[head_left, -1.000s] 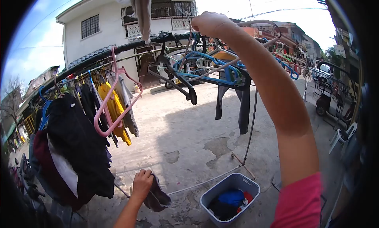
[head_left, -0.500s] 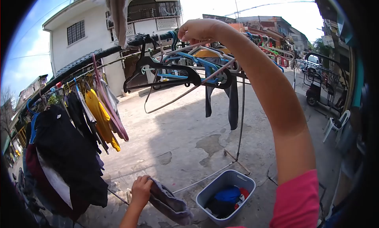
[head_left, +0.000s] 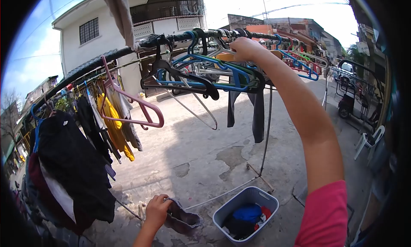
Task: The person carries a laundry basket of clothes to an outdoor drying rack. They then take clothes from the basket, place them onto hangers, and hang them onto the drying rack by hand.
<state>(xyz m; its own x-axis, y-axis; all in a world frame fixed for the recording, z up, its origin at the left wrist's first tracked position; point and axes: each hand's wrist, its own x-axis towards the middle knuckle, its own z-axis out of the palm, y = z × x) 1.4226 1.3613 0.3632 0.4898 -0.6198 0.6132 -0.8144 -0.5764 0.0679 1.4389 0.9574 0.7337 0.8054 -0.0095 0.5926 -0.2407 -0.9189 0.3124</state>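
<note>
My left hand [head_left: 157,210] is closed around a damp-looking greyish-purple cloth garment [head_left: 184,217], which hangs low above the concrete ground. My right hand [head_left: 247,49] is raised to the black pole [head_left: 175,39], its fingers curled at the necks of the bunched hangers. Just which hanger it grips is partly hidden. Beside it hang blue plastic hangers [head_left: 227,67], a black hanger [head_left: 182,73] and a pale wire-like hanger [head_left: 205,118] tilted downward. A pink hanger [head_left: 132,108] sticks out farther left.
A grey laundry basket [head_left: 268,195] holding blue, black and red clothes stands on the ground. Black clothing [head_left: 72,157] and a yellow shirt [head_left: 111,123] hang at left. Grey trousers [head_left: 258,114] hang behind the hangers. A white chair [head_left: 370,142] stands at right.
My right hand has moved right and slightly down along the hangers. The pink hanger has swung outward, and the pale hanger has shifted. My left hand still holds the cloth, now hanging more bunched.
</note>
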